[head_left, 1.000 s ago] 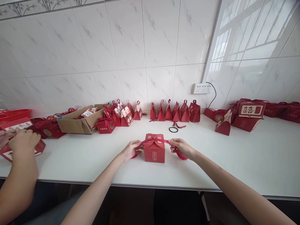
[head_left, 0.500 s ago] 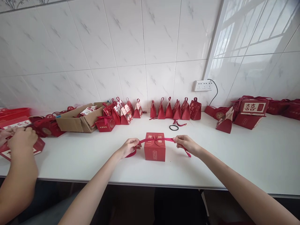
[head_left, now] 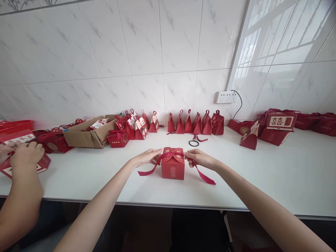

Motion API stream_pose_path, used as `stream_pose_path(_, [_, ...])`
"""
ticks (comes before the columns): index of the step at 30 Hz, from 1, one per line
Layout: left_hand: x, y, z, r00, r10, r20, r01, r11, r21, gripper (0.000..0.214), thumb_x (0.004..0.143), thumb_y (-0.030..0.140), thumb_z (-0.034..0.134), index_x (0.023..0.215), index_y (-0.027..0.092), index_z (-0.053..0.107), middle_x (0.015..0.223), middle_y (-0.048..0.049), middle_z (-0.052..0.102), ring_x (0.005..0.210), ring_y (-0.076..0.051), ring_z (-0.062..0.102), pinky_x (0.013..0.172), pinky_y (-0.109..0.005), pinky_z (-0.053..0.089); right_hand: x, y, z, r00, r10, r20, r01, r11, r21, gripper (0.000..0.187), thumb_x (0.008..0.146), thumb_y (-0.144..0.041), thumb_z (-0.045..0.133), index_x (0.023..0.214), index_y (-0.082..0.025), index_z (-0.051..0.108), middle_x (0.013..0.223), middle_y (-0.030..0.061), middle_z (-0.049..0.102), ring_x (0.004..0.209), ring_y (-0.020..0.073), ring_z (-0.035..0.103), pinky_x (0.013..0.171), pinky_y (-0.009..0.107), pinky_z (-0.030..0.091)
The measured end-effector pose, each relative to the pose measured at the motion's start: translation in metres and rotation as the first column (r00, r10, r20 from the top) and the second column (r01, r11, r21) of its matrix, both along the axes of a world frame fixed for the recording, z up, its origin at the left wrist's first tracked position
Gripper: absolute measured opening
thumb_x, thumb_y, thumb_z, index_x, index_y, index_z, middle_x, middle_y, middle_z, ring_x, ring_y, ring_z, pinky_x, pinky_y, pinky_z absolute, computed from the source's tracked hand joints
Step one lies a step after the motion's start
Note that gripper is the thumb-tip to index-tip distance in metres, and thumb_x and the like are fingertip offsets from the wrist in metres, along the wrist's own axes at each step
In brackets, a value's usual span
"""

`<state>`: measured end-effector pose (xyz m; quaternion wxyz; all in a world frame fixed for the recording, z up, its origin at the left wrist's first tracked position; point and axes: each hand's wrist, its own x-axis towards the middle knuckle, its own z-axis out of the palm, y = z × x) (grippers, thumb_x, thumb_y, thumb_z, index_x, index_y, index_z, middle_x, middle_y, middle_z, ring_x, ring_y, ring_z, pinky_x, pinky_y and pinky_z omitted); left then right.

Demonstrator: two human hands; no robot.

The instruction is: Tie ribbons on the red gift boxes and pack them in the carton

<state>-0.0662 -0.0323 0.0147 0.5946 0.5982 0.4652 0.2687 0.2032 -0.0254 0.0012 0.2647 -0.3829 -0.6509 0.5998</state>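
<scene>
Red gift box (head_left: 172,167) is set on the white table (head_left: 262,182), near its front edge, dead centre of view. A black hair tie (head_left: 194,143) is seen at 1 o'clock from it, close by and apart, with nothing between. A row of red pyramid boxes (head_left: 195,124) is lined up along the tiled wall at 12 o'clock. An open cardboard carton (head_left: 88,134) is placed at 10 o'clock, and stacked red boxes (head_left: 278,127) at 2 o'clock. A co-worker's hand (head_left: 26,155) is seen at 9 o'clock, well apart, on flat red card.

The box is cube-shaped matte card with gold print, and its petal flaps are closed on top. A satin ribbon (head_left: 204,176) is crossed over the lid, its tails trailing on the table at both sides. The ribbon is pinched by the left hand (head_left: 147,157) at the lid's left edge and by the right hand (head_left: 199,158) at its right edge.
</scene>
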Motion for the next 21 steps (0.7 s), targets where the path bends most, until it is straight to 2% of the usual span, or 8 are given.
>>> stream_pose_path(3, [0.003, 0.002, 0.002, 1.0, -0.01, -0.018, 0.011, 0.999, 0.04, 0.036, 0.069, 0.048, 0.072, 0.067, 0.013, 0.063, 0.066, -0.0017, 0.06, 0.059, -0.011, 0.051, 0.065, -0.028, 0.04, -0.009, 0.002, 0.011, 1.0, -0.004, -0.019, 0.006, 0.998, 0.06, 0.047, 0.066, -0.061, 0.068, 0.062, -0.017, 0.051, 0.055, -0.0028, 0.05, 0.052, 0.0098, 0.047, 0.054, 0.027, 0.036])
stream_pose_path(6, [0.002, 0.005, -0.004, 1.0, 0.002, 0.021, -0.004, 0.997, 0.078, 0.034, 0.069, 0.046, 0.072, 0.067, 0.014, 0.06, 0.066, 0.0003, 0.057, 0.057, -0.01, 0.049, 0.062, -0.026, 0.039, -0.012, 0.003, 0.016, 1.0, -0.017, -0.022, 0.019, 0.994, 0.111, 0.045, 0.063, -0.058, 0.071, 0.061, -0.017, 0.053, 0.057, -0.0022, 0.053, 0.054, 0.0096, 0.045, 0.056, 0.027, 0.036])
stream_pose_path(12, [0.003, 0.001, -0.028, 0.984, 0.033, 0.172, -0.05, 0.994, 0.097, 0.04, 0.067, 0.05, 0.073, 0.064, 0.016, 0.053, 0.066, 0.0007, 0.057, 0.061, -0.01, 0.052, 0.064, -0.024, 0.041, -0.004, 0.006, 0.001, 0.999, -0.043, 0.028, 0.038, 0.987, 0.154, 0.042, 0.063, -0.055, 0.072, 0.058, -0.016, 0.057, 0.05, -0.0032, 0.05, 0.052, 0.0101, 0.041, 0.055, 0.028, 0.032])
stream_pose_path(15, [0.009, -0.004, -0.033, 0.972, 0.056, 0.228, -0.08, 0.992, 0.097, 0.04, 0.067, 0.051, 0.072, 0.065, 0.017, 0.052, 0.069, 0.0008, 0.057, 0.066, -0.011, 0.054, 0.068, -0.025, 0.043, 0.001, 0.005, -0.001, 0.999, -0.036, 0.026, 0.031, 0.985, 0.169, 0.043, 0.064, -0.057, 0.07, 0.059, -0.016, 0.059, 0.051, -0.0033, 0.048, 0.053, 0.0104, 0.041, 0.057, 0.028, 0.033])
stream_pose_path(18, [0.014, -0.007, -0.029, 0.969, 0.07, 0.235, -0.094, 0.991, 0.091, 0.037, 0.068, 0.048, 0.071, 0.063, 0.016, 0.051, 0.067, 0.0018, 0.056, 0.066, -0.011, 0.053, 0.069, -0.025, 0.042, 0.0, 0.001, 0.01, 1.0, -0.021, 0.001, 0.02, 0.979, 0.203, 0.04, 0.064, -0.055, 0.072, 0.06, -0.017, 0.062, 0.059, -0.0011, 0.053, 0.062, 0.013, 0.047, 0.062, 0.029, 0.037])
stream_pose_path(21, [0.02, -0.009, -0.022, 0.976, 0.065, 0.208, -0.083, 0.993, 0.08, 0.035, 0.068, 0.044, 0.072, 0.062, 0.016, 0.052, 0.066, 0.0018, 0.055, 0.066, -0.011, 0.054, 0.068, -0.025, 0.042, -0.012, -0.004, 0.024, 0.998, -0.009, -0.059, 0.023, 0.97, 0.243, 0.037, 0.064, -0.054, 0.073, 0.065, -0.018, 0.066, 0.083, 0.0052, 0.065, 0.085, 0.0202, 0.058, 0.075, 0.031, 0.042])
